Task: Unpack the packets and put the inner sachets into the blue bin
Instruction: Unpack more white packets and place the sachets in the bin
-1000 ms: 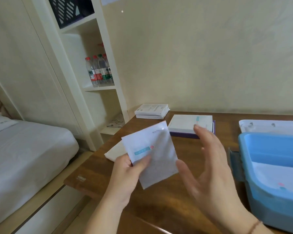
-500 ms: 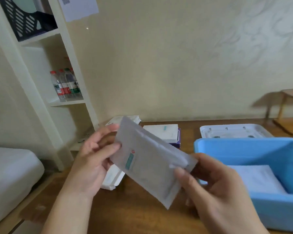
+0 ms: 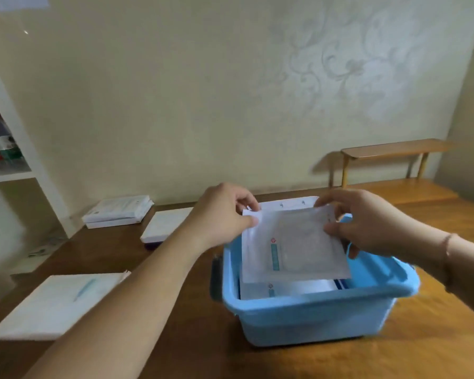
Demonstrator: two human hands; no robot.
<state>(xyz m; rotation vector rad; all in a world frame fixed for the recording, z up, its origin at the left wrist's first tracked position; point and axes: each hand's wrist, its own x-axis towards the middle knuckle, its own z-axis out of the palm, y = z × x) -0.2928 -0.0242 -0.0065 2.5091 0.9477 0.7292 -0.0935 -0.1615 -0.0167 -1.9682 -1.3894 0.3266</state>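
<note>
Head view: the sachet hangs over the blue bin, its lower edge inside the rim, above another sachet lying in the bin. The left hand pinches its upper left corner; the right hand pinches the upper right corner. The bin stands near the desk's front edge. An opened packet lies at the front left; stacked packets sit at the back left corner. Bare wood shows between them.

Left hand and right hand raised together, fingertips pinching (forearms bare)
</note>
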